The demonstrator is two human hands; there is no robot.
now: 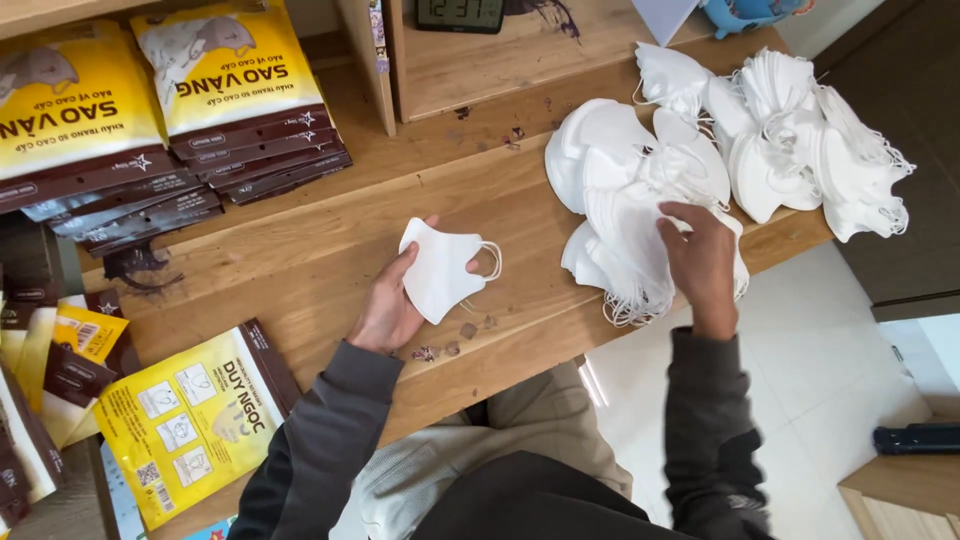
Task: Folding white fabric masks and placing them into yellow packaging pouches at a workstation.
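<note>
Head view: left hand (388,305) grips one folded white face mask (440,268) — thumb on top, fingers beneath — just above the wooden table (300,250). Right hand (700,255), fingers spread and curled, presses into the near pile of white masks (625,190) at the table's front edge; whether it pinches one cannot be told. A second mask heap (810,150) lies further right. Yellow-and-brown packets (235,90) are stacked at upper left — another yellow packet (190,420) lies beside the left sleeve.
</note>
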